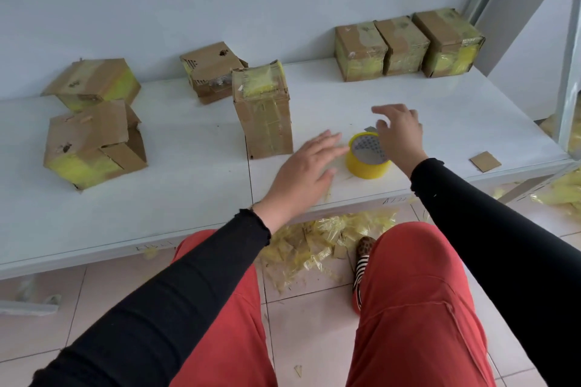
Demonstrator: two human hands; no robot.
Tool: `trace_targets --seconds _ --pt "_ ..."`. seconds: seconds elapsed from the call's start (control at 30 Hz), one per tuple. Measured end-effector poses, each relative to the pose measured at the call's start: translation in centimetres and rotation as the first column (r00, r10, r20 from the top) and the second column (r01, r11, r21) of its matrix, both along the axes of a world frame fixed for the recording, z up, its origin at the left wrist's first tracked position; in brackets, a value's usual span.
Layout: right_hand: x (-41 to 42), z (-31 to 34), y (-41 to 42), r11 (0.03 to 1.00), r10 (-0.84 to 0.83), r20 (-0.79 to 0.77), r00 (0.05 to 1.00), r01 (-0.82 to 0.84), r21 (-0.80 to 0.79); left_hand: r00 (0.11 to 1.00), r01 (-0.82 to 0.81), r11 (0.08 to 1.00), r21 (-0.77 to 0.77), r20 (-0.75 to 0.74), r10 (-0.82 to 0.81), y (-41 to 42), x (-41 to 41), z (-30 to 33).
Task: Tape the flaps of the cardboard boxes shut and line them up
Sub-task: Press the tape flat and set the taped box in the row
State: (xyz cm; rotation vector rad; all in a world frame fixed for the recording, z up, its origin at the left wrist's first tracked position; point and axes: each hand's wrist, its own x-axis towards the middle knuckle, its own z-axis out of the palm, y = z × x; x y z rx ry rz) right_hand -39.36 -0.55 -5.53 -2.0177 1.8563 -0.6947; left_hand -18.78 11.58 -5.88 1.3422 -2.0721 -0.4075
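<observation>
L hand (309, 163): fingers straight, spread, palm down, holding nothing; hovers low over the white table (157, 198), fingertips just beside the yellow tape roll (368, 157). Can't tell if it touches the surface.

R hand (398, 132): fingers loosely spread and relaxed, nothing gripped; sits above and behind the roll, partly overlapping its far rim in view. Contact w/ roll can't be told.

Tape roll lies flat near the table's front edge, btwn both hands.

Upright box (262, 110): stands on end just left of L hand's fingertips, yellow tape over top and sides.

Far right, against the wall: three taped boxes (405, 45) in a row, sides touching.

Behind the upright box: one box (210, 75) w/ torn, loose flaps. Far left: two more boxes (91, 122), near one w/ a side flap hanging open, far one tilted.

Small cardboard scrap (485, 161) at table's right front corner. Crumpled yellow tape scraps (314, 245) on the tiled floor under the table. Black sleeves, red trousers in foreground.
</observation>
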Motion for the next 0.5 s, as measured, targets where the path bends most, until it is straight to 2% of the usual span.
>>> trace_targets --seconds 0.13,0.23,0.3,0.37,0.5 --pt "6.4 2.8 1.7 0.943 0.261 0.068 0.963 -0.239 -0.232 0.984 -0.181 0.946 -0.270 -0.048 0.174 -0.1 4.6 2.7" --pt "9.9 4.9 2.3 0.868 0.413 0.100 0.905 -0.358 -0.345 0.928 -0.373 0.856 -0.358 -0.165 0.335 -1.2 7.9 4.3" --pt "11.6 5.8 2.1 0.831 0.480 0.080 0.874 -0.423 -0.362 0.880 -0.468 0.823 -0.321 -0.259 0.399 -2.3 9.7 5.2" --pt "12.9 6.3 1.7 0.804 0.529 0.043 0.847 -0.485 -0.345 0.867 -0.482 0.845 -0.232 -0.268 0.421 -3.7 11.1 6.0" --pt "14.4 5.9 0.6 0.789 0.560 -0.033 0.828 -0.545 -0.285 0.936 -0.351 0.936 -0.030 -0.033 0.350 -6.1 12.3 6.5"
